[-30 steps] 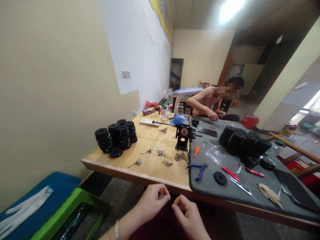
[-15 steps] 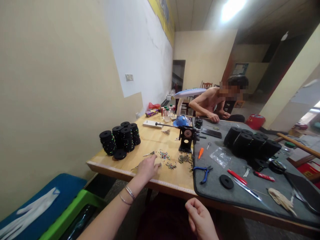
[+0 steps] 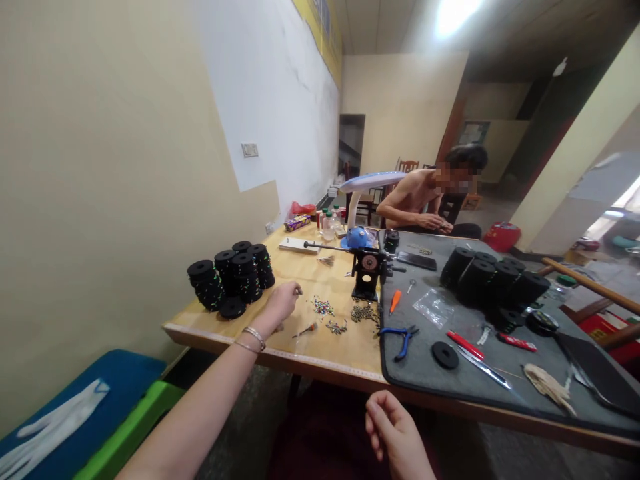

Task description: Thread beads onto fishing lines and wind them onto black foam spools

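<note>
My left hand (image 3: 281,305) is over the wooden table, its fingers pinched together. A small dark tip shows at its fingertips; the rest is hidden. To its right lie a thin pointed piece with an orange-brown end (image 3: 306,329), a pile of coloured beads (image 3: 323,307) and a heap of small metal pieces (image 3: 337,327). A larger metal heap (image 3: 364,312) sits by the black winding device (image 3: 367,273). Before the table's front edge, my right hand (image 3: 397,433) is held with curled fingers, and nothing shows in them.
Stacks of black foam spools (image 3: 245,273) stand at left, more spools (image 3: 483,277) on the grey mat (image 3: 415,373). Blue pliers (image 3: 401,339), an orange screwdriver (image 3: 395,301) and scissors (image 3: 483,367) lie there. A person (image 3: 417,200) sits across, beyond a lamp (image 3: 356,237).
My left hand has moved left and away from the beads, uncovering the thin pointed piece with the orange-brown end. My right hand stays low. The view has shifted slightly.
</note>
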